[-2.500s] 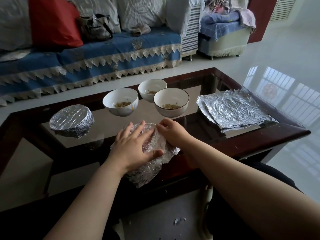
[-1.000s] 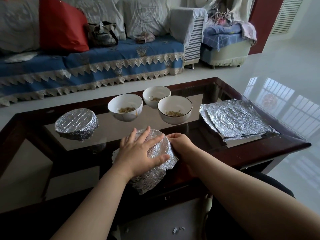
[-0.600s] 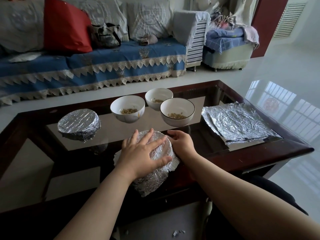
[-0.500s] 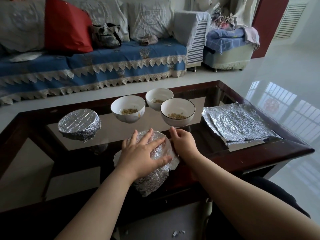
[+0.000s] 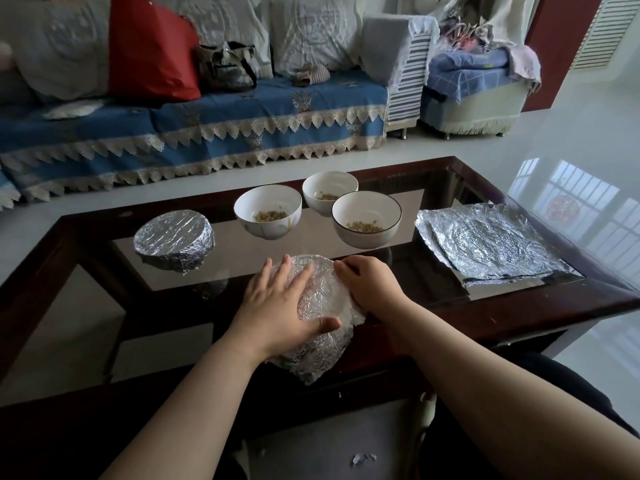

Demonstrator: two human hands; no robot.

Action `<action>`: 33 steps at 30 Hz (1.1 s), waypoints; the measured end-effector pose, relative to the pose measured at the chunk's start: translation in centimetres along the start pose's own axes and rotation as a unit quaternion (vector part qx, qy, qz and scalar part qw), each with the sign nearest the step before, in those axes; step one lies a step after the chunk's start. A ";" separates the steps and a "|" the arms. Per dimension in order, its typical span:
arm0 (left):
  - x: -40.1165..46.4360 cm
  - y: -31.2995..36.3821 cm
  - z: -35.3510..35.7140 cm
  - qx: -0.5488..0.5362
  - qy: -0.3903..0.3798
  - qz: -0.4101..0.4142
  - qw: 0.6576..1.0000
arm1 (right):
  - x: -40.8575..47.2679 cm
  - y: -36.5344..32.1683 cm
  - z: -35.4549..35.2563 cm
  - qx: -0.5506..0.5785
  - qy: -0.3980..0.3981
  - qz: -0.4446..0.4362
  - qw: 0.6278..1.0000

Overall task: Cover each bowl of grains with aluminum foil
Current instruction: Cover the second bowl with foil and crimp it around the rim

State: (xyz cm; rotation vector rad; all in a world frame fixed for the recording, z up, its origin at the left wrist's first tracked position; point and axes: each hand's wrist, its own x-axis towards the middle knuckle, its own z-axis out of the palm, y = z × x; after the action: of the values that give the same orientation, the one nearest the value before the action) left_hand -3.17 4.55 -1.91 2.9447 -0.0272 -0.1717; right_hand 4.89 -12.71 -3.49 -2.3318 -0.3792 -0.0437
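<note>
Foil (image 5: pixel 323 306) over a bowl is pressed flat by the spread left hand (image 5: pixel 277 306); its right edge is pinched by the right hand (image 5: pixel 372 285). Three open bowls (image 5: pixel 367 220) are set beyond the hands.

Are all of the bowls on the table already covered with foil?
No: three bowls of grains stand open, one wrapped bowl sits at left, and both hands press foil over another.

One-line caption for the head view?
Both hands, left and right, press foil over a bowl; three bowls uncovered.
</note>
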 end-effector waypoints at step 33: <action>-0.7 -0.8 0.9 -0.043 0.055 0.004 0.998 | -1.6 1.7 1.9 0.377 -0.029 0.172 0.909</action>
State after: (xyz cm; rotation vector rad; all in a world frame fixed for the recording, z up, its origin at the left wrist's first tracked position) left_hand -3.92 5.22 -2.85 2.8624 -0.0163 -0.0085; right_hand 3.72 -12.96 -6.22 -1.5956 0.0095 0.2965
